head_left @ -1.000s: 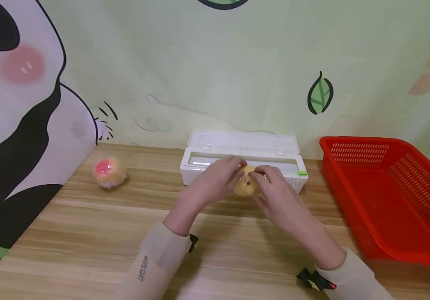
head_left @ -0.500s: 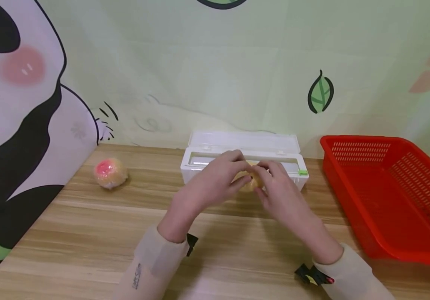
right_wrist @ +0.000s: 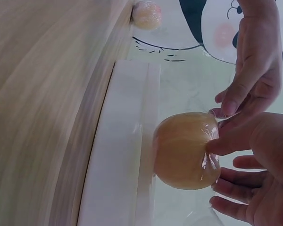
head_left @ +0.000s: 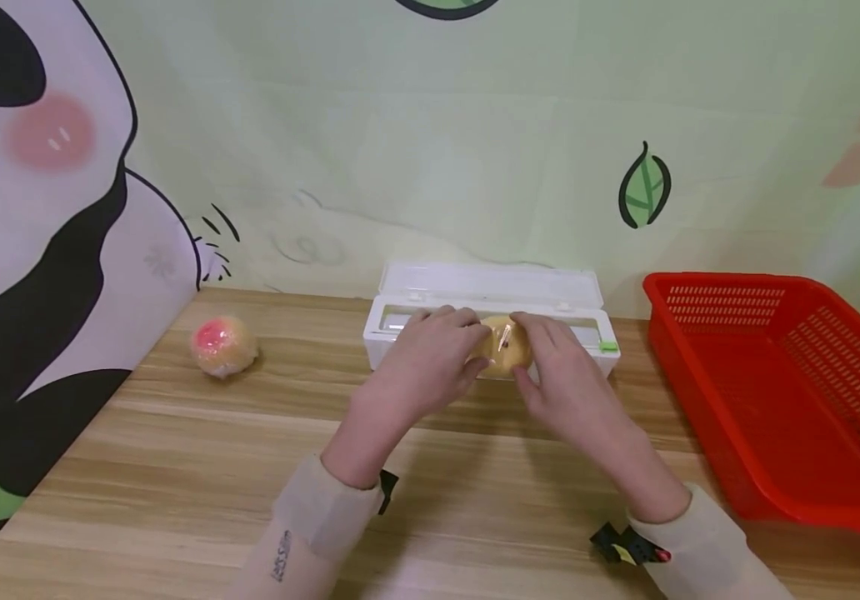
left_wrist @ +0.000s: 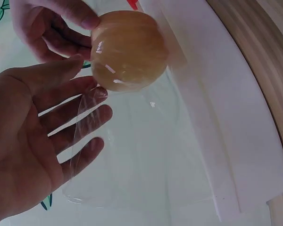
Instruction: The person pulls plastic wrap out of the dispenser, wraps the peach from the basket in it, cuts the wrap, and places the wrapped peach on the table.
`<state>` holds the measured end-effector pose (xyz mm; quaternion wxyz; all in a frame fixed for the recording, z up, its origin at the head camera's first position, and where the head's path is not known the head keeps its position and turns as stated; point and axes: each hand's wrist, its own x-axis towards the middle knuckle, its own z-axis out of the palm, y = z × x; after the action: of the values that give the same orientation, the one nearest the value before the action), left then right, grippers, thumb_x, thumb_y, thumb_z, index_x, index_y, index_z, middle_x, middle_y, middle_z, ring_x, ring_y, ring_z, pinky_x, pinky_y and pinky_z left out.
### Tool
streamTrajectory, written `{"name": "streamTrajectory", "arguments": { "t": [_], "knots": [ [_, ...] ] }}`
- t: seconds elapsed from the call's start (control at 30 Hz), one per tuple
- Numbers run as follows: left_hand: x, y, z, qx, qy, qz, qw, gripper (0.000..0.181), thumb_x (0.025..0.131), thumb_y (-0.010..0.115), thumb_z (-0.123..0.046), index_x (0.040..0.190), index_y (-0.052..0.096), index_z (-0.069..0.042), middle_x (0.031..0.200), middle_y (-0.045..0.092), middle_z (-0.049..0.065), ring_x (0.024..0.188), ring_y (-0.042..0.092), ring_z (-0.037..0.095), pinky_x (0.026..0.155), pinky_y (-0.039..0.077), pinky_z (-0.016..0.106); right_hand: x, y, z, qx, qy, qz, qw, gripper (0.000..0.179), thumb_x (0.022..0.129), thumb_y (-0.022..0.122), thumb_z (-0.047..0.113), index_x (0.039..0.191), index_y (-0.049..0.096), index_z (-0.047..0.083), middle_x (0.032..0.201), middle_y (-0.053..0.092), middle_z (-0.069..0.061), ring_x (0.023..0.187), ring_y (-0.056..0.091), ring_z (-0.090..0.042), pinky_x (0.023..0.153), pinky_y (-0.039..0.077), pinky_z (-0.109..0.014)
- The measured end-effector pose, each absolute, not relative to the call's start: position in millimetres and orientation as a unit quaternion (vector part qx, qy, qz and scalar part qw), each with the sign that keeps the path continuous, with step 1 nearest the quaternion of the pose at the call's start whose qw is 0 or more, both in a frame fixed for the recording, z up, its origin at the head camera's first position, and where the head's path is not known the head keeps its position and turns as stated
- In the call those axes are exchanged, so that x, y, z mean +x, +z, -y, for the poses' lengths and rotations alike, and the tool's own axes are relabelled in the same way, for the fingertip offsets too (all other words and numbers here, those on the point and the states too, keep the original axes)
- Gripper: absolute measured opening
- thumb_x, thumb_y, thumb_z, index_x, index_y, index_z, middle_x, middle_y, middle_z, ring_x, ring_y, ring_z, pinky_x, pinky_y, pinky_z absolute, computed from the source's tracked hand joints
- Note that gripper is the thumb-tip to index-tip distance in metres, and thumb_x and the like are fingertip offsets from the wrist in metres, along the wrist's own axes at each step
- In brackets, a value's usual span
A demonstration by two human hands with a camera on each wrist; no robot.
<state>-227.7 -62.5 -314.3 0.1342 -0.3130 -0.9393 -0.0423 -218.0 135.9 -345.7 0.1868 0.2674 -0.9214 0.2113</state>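
A round yellowish fruit (head_left: 503, 346) with a small dark spot shows between my two hands, just in front of a white film dispenser box (head_left: 383, 348). My right hand (head_left: 568, 379) grips its right side with the thumb and fingertips. At its left side is my left hand (head_left: 424, 362); in the left wrist view its fingers are spread, the index fingertip near the fruit. Clear cling film (left_wrist: 80, 200) lies over those fingers and reaches towards the fruit, whose surface shines. Whether this film still joins the box cannot be seen.
A film-wrapped fruit (head_left: 223, 346) with a pink patch rests at the left of the wooden table (head_left: 197, 475). At the right stands a red basket (head_left: 700, 408). The box's lid (head_left: 490, 283) is raised, and a green piece (head_left: 608, 347) sits at its right end.
The left hand first moved over the fruit, then drew back to the left. The fruit shifted slightly right and away from me, and more of it shows between the hands.
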Motion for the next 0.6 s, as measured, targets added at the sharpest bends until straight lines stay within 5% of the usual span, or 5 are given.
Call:
{"name": "streamTrajectory", "arguments": {
  "t": [0.2, 0.6],
  "knots": [
    [-233, -320, 59, -0.296, -0.041, 0.942, 0.151, 0.045, 0.093, 0.079, -0.034, 0.129, 0.066, -0.011, 0.127, 0.065, 0.002, 0.116, 0.061, 0.023, 0.101, 0.046, 0.047, -221, -347, -138, 0.270, 0.208, 0.921, 0.188, 0.065, 0.086, 0.079, 0.002, 0.142, 0.046, -0.004, 0.138, 0.054, -0.023, 0.125, 0.052, -0.037, 0.102, 0.050, -0.051],
    [-247, -337, 58, -0.306, -0.138, 0.922, 0.191, 0.051, 0.093, 0.080, -0.031, 0.128, 0.060, 0.000, 0.122, 0.064, 0.011, 0.101, 0.066, 0.025, 0.084, 0.055, 0.039, -228, -352, -140, 0.281, 0.221, 0.916, 0.184, 0.077, 0.083, 0.083, 0.001, 0.146, 0.039, -0.007, 0.149, 0.044, -0.025, 0.138, 0.041, -0.040, 0.108, 0.043, -0.052]
  ]
}}
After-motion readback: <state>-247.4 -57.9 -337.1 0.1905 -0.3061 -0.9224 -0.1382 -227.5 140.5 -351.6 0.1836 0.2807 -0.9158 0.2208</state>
